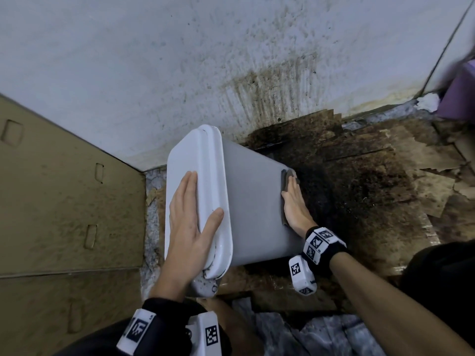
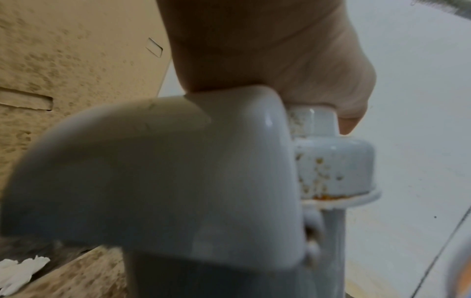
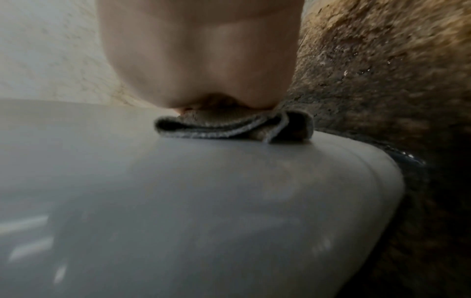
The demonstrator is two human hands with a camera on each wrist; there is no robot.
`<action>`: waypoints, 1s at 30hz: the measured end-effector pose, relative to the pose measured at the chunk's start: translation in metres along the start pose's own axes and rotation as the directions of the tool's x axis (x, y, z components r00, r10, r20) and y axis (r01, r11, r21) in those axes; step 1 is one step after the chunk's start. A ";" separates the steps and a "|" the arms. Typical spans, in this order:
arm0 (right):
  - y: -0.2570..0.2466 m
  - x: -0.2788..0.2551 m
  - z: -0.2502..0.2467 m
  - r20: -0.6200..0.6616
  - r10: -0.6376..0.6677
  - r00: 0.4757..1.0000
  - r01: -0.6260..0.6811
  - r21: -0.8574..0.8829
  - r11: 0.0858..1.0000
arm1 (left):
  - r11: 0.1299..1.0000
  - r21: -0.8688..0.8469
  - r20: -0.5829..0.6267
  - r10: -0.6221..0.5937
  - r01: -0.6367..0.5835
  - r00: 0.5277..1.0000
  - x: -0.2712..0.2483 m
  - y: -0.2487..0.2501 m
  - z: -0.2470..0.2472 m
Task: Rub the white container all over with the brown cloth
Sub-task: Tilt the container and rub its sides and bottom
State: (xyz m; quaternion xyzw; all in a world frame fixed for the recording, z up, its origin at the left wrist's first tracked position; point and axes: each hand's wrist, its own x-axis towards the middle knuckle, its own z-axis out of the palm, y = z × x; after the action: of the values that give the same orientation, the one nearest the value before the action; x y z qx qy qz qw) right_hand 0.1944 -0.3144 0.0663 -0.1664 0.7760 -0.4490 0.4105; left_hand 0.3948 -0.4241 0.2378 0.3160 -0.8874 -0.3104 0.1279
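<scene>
brown cloth (image 1: 288, 183) mostly hidden under right hand (image 1: 295, 204); container base perhaps unseen.

A grimy utility corner: stained white wall (image 1: 180, 60) beyond the hands, soiled torn cardboard (image 1: 385, 181) underfoot to their right.

A pale wall (image 1: 154, 60), streaked with brown stains, is seen beyond the grips. Flattened cardboard (image 1: 64, 201), speckled with dirt, is laid to the left of the left grip. Dark, wet, peeling cardboard (image 1: 372, 181) is spread on the floor to the right of the right grip. A purple object (image 1: 457, 93), blurred, is seen far right by the wall.
</scene>
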 end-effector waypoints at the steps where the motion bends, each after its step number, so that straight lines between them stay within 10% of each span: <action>1: -0.001 -0.008 0.005 -0.010 -0.007 1.000 0.007 -0.013 1.000 | 1.000 -0.004 -0.002 0.000 0.000 1.000 0.000 0.000 0.000; 16: 0.015 -0.043 0.026 -0.032 -0.085 0.996 0.084 -0.021 0.996 | 1.000 -0.011 -0.017 0.004 -0.005 1.000 0.001 -0.003 0.000; 30: 0.017 0.032 -0.007 0.038 -0.057 0.998 0.053 0.089 0.995 | 0.998 -0.066 -0.001 -0.024 0.024 1.000 0.001 -0.005 0.000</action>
State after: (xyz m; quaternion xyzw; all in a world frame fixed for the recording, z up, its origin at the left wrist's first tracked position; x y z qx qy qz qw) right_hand 0.1715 -0.3212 0.0383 -0.1787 0.7421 -0.4902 0.4207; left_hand 0.3967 -0.4275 0.2353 0.3226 -0.8727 -0.3406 0.1354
